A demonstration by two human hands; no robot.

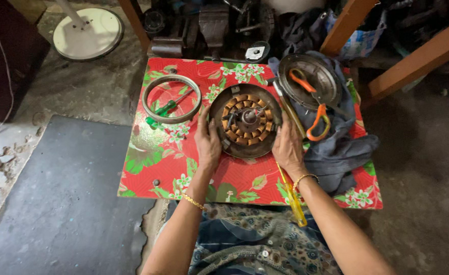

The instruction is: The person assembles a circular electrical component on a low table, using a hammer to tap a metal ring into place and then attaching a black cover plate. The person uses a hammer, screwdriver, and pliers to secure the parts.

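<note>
A yellow screwdriver (pixel 291 196) lies at the near edge of the table (pixel 244 186), its handle overhanging toward the person's lap and its shaft running up beside the right wrist. The table carries a red floral cover.

The left hand (pixel 207 142) rests against the left rim of the motor (pixel 244 120), fingers together and curved along the housing. The right hand (pixel 287 145) rests against the right rim in the same manner, fingers together, palm toward the housing. Both hands touch the motor from opposite sides; whether they grip or only steady it cannot be told.

The motor sits flat at the centre of the table. It is a round dark housing, open side up, with a ring of copper coils around a central shaft.

Left of the motor lies a metal ring (pixel 171 99), with a green screwdriver (pixel 159 113) across its lower edge. Just right of the motor a long tool (pixel 288 107) lies at an angle. Beyond it, a round cover (pixel 310 79) rests on a dark cloth (pixel 336 147), with orange-handled pliers (pixel 316 119) lying across both.

Farther off, a white disc (pixel 88 33) stands on the floor.
</note>
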